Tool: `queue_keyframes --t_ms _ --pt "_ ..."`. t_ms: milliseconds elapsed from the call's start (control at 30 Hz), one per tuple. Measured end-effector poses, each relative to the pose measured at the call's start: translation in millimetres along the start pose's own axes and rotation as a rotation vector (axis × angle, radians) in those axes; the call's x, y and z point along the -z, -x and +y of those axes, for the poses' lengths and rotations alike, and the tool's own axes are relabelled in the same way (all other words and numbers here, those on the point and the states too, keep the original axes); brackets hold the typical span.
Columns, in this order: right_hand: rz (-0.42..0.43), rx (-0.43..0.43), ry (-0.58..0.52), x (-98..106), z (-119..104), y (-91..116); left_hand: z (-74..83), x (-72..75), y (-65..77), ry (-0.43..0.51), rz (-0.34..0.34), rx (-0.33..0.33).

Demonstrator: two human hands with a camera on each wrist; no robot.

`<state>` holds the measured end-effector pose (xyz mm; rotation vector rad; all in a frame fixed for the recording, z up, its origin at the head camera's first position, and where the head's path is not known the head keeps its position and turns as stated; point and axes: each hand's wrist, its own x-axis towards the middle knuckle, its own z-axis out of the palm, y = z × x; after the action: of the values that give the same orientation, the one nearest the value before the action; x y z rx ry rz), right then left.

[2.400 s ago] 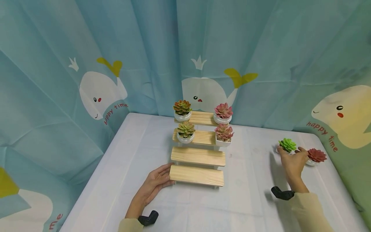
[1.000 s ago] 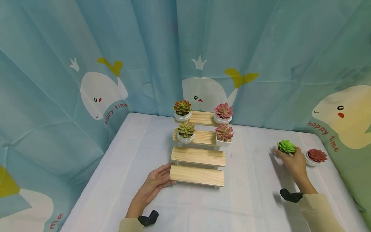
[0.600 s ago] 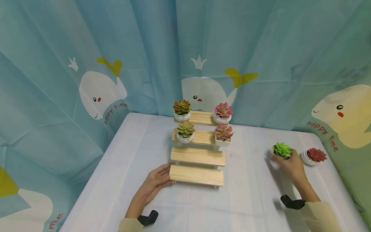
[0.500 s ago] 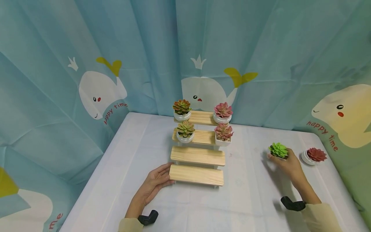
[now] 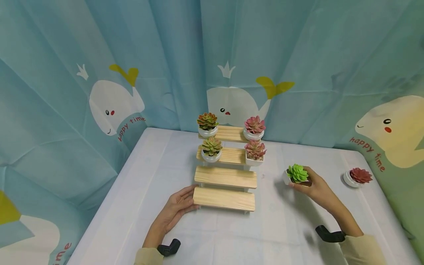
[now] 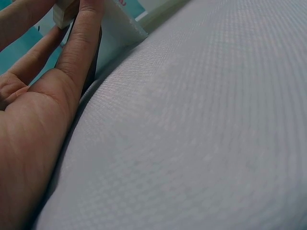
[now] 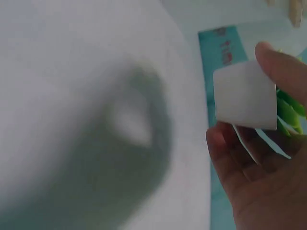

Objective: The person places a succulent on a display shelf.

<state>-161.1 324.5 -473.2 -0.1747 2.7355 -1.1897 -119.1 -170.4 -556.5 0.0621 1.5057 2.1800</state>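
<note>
A wooden stepped plant stand (image 5: 223, 198) stands mid-table in the head view. My left hand (image 5: 179, 207) holds the left end of its lowest step, with fingers on both sides of the board end (image 6: 66, 13) in the left wrist view. My right hand (image 5: 314, 187) grips a bright green potted succulent (image 5: 297, 173) above the table, right of the stand. Its white square pot (image 7: 244, 96) sits between thumb and fingers in the right wrist view. Potted succulents on the upper two steps are orange-green (image 5: 207, 121), pink (image 5: 254, 125), pale green (image 5: 212, 146) and rose (image 5: 255, 150).
A dark red potted succulent (image 5: 359, 176) in a round white pot stands at the table's right side. The white-covered table (image 5: 159, 154) ends at a blue-green curtain (image 5: 172, 55) behind and at the sides. The lower two steps hold no pots.
My right hand has taken hold of the green succulent and lifted it, carrying it left toward the stand, away from the dark red one. My left hand has stayed at the lowest step.
</note>
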Motion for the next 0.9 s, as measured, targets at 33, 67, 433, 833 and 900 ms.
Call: queue_keyframes --t_ms 33,67,433,833,900 --pt "-0.002 0.011 0.009 -1.3 -4.4 0.3 -0.1 0.2 0.0 -0.001 0.0 0.0" --pt "-0.005 0.022 0.015 -2.7 -9.0 0.7 0.0 0.2 0.0 0.0 0.0 -0.001" --pt "0.108 0.13 0.028 -27.8 -44.3 14.5 1.6 -1.2 0.6 0.014 -0.007 0.0" --pt "0.274 0.264 0.012 -60.7 -69.6 24.3 1.6 -1.5 1.4 0.009 0.007 0.003" --pt "0.288 0.273 -0.011 -66.4 -76.5 25.3 2.3 -1.9 1.7 0.013 0.008 0.004"
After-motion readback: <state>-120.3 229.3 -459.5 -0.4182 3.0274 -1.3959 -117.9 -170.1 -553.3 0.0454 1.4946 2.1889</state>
